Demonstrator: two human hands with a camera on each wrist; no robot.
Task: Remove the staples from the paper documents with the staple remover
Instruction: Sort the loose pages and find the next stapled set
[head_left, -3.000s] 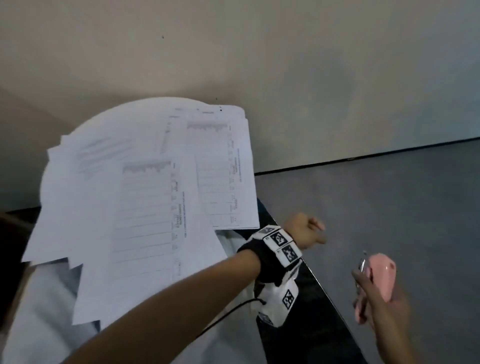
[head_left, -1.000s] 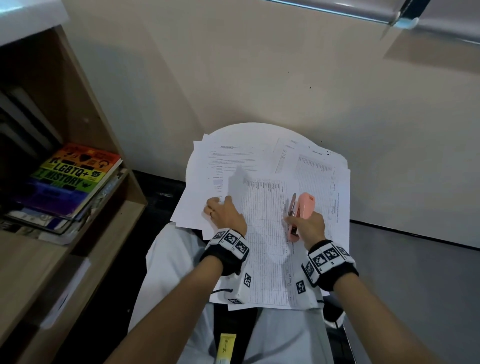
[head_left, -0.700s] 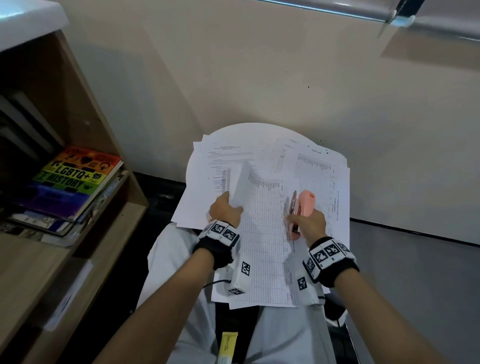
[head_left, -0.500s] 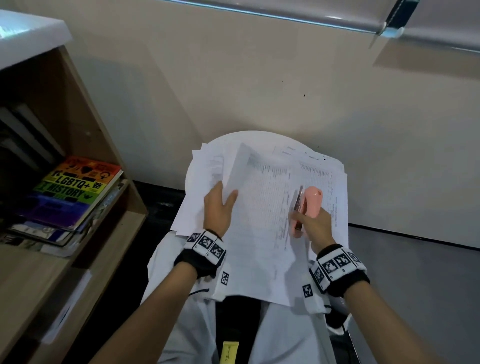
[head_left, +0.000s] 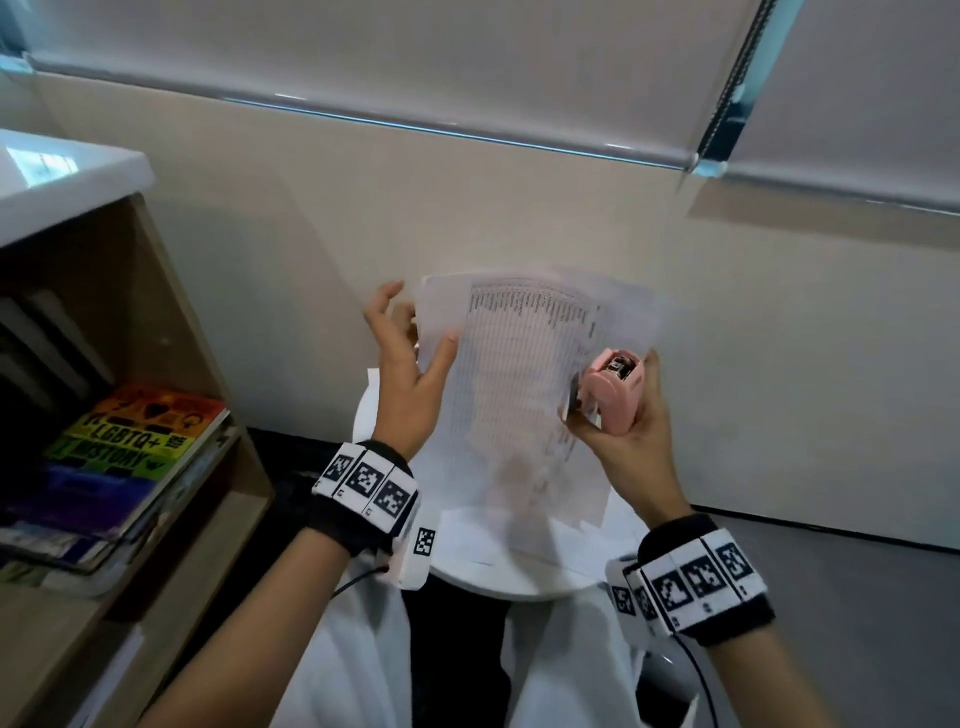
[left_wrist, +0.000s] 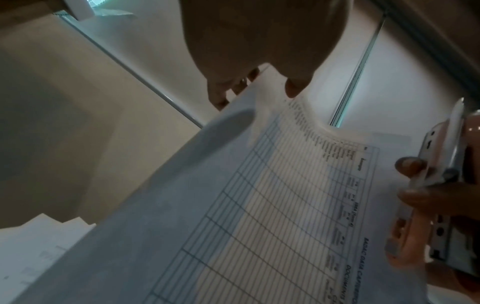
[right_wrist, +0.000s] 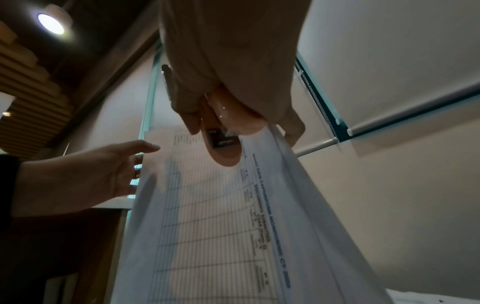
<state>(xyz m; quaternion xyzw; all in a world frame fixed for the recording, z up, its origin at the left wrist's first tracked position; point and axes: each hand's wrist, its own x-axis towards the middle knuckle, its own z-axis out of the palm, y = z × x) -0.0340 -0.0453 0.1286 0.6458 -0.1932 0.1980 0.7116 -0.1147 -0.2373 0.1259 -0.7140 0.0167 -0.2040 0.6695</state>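
Note:
A printed table document (head_left: 519, 395) is held upright in the air in front of the wall. My left hand (head_left: 415, 338) pinches its upper left edge, thumb on the front and fingers behind (left_wrist: 221, 98). My right hand (head_left: 639, 415) grips the pink staple remover (head_left: 613, 384) together with a pen (left_wrist: 454, 131). It holds them against the document's right edge, with fingers behind the sheet (right_wrist: 293, 131). The remover's metal mouth (right_wrist: 223, 139) lies on the printed side near the top corner. No staple is visible.
More loose papers (head_left: 467, 535) lie on a small round white table (head_left: 519, 584) above my lap. A wooden bookshelf (head_left: 171, 322) with a stack of books (head_left: 130, 441) stands at the left. A beige wall and a window blind's bottom rail (head_left: 467, 132) are straight ahead.
The top document has come off the pile on the table and is now raised upright between both hands. The right hand has turned the remover up against its right edge.

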